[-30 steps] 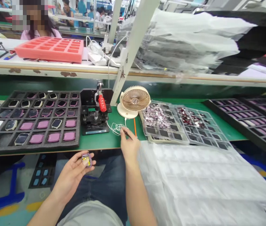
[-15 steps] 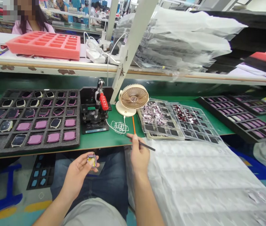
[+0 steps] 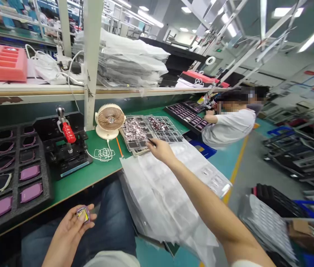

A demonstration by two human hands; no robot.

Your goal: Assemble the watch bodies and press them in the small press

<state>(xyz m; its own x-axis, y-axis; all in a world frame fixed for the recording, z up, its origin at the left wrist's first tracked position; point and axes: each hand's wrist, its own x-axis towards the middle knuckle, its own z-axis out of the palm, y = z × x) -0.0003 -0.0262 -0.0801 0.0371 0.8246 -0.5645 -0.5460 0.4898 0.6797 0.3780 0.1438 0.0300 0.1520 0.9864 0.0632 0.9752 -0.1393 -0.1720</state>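
Observation:
Low over my lap, my left hand [image 3: 72, 226] is closed around a small purple watch case [image 3: 83, 214], its open side with yellow inside turned upward. My right hand [image 3: 161, 151] reaches forward, its fingers pinching a thin black tool [image 3: 152, 142]. The tool's tip is over the right edge of a clear tray [image 3: 138, 151] heaped with small pinkish pieces [image 3: 134, 128]; whether it touches any piece I cannot tell. Beside it lies a second clear tray [image 3: 170, 138] with dark red pieces [image 3: 158, 124].
At left stand a black foam tray [image 3: 15, 185] of watches and a press with a red handle [image 3: 68, 132]. A beige fan [image 3: 110, 118], a white cable [image 3: 104, 154] and an orange stick [image 3: 119, 147] are mid-bench. White sheeting [image 3: 157, 185] covers the right front. A co-worker [image 3: 229, 124] sits beyond.
My view has swung right. My right hand has moved forward with the black tool, from the bench's front edge to the clear trays. My left hand still holds the watch case.

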